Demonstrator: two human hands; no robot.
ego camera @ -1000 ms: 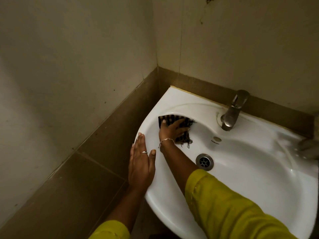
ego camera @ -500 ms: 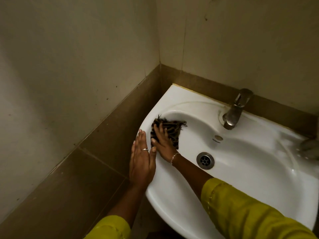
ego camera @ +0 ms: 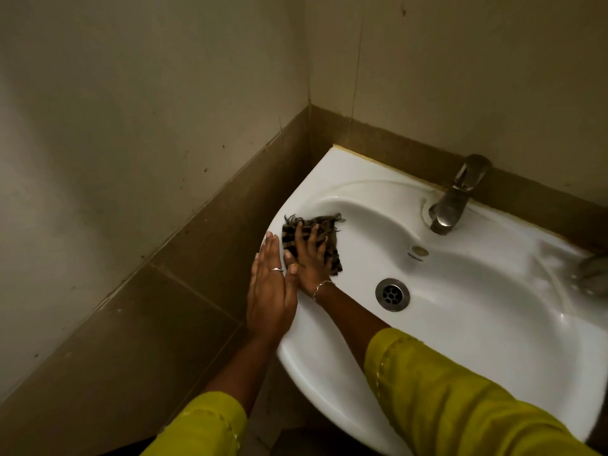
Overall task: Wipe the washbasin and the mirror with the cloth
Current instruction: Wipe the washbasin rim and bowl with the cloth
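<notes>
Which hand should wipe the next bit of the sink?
The right hand. It presses flat on the cloth inside the washbasin, against its left wall. The left hand holds nothing and just rests on the rim.

Your right hand (ego camera: 311, 263) has carried the checked cloth (ego camera: 334, 256) from the back-left wall of the washbasin (ego camera: 460, 340) bowl across to its left wall, just under the rim. Wrist turned: the fingers (ego camera: 298, 235) pointed toward the tap (ego camera: 450, 205) a second ago and now point toward the back corner. The gap to your left hand (ego camera: 271, 294) has closed; the two thumbs now lie just beside each other.
</notes>
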